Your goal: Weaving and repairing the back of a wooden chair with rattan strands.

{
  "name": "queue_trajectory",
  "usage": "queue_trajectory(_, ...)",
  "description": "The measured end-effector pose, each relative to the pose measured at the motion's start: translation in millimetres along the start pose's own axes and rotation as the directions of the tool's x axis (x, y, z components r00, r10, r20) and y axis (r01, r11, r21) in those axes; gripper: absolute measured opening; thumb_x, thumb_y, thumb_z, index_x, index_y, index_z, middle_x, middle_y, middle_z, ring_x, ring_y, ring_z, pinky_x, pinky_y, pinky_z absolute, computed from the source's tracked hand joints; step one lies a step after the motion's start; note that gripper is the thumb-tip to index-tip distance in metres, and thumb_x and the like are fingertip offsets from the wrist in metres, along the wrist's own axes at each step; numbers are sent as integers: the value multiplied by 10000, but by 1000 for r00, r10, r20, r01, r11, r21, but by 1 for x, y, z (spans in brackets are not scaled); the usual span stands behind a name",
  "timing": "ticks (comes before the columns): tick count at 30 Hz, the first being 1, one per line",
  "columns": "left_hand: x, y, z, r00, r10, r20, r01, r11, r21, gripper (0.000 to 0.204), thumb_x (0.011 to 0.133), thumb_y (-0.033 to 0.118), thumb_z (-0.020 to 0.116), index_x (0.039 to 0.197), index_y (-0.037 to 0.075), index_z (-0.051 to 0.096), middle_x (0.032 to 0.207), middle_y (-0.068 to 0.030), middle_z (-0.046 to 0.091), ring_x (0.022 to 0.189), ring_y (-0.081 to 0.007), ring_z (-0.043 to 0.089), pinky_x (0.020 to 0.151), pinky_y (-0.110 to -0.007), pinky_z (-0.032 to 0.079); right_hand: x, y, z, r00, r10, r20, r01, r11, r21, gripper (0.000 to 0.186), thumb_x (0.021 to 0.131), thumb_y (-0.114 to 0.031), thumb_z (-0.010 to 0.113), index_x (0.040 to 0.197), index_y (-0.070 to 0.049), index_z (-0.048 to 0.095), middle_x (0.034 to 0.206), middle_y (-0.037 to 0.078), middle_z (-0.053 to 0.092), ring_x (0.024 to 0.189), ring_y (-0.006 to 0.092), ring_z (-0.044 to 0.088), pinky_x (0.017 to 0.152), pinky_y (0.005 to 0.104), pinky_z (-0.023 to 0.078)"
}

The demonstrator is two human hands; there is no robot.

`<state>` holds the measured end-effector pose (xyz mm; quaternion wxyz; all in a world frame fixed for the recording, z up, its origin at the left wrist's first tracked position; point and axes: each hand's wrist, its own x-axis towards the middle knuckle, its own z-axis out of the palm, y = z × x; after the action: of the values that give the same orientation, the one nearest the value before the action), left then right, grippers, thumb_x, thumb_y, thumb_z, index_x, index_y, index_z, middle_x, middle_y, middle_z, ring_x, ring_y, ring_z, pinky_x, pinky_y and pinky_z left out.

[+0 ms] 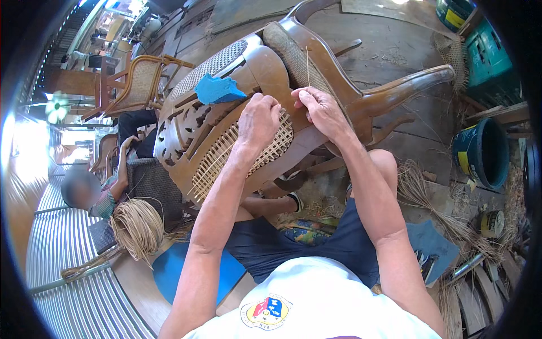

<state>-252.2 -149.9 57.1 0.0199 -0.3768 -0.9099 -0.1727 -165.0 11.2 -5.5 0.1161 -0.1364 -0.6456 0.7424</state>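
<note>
A carved brown wooden chair (271, 73) lies tipped over in front of me, its back toward me. An open cane lattice (217, 161) is partly woven across an oval opening in its frame. My left hand (259, 121) is closed over the right part of this lattice; its curled fingers hide whatever they hold. Just to the right, my right hand (323, 113) pinches a thin cane strand (307, 65) that sticks up past the fingertips. A ragged blue piece of cloth or foam (219, 89) rests on the frame beyond my left hand.
At left, a person (107, 195) sits beside a coil of cane (136, 229). A dark bucket (480, 155) and green crate (494, 62) stand at right. Loose cane strips (423, 189) and a blue cloth with tools (437, 248) lie by my right side.
</note>
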Motion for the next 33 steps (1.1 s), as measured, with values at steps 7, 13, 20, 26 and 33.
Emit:
queue_trajectory(7,4,-27,-7,970,-167,177,226,889,-398,183,917,145,763,1077,57,750,806,15,605,737,-73,539,699,-261,483,-1,-4,1,999,27,29,-27,1000,10,414,1063,-347,471,1179,-16,692,971,93,721,941,202,653,877,351,498)
queue_trajectory(13,2,-24,-9,990,73,122,-42,969,-244,203,924,89,716,1125,103,747,821,-22,534,696,-140,510,673,-289,452,0,2,-1,1000,-5,26,4,999,37,340,1080,-302,494,1200,-48,686,923,18,652,687,59,499,641,226,460)
queue_trajectory(20,-4,-21,-11,944,330,24,-330,944,-14,155,932,105,709,1086,89,716,851,-122,574,751,-296,619,684,-400,513,-1,-3,-2,999,9,32,-9,1000,-4,341,1085,-311,489,1193,-57,690,918,7,650,693,62,501,647,228,464)
queue_trajectory(26,-11,-24,-9,939,343,-39,-344,939,-26,159,939,106,703,1098,97,704,870,-122,582,776,-316,653,689,-423,532,-2,-7,0,999,21,37,-21,1000,-2,365,1080,-324,486,1186,-44,697,939,41,683,810,119,569,746,280,482)
queue_trajectory(33,-8,-22,4,941,331,-70,-331,944,18,153,939,62,678,1074,116,726,915,-96,628,821,-286,648,728,-399,531,-4,-3,-1,999,-35,-23,35,999,-24,377,1065,-340,518,1140,-32,721,951,80,723,882,165,642,832,336,514)
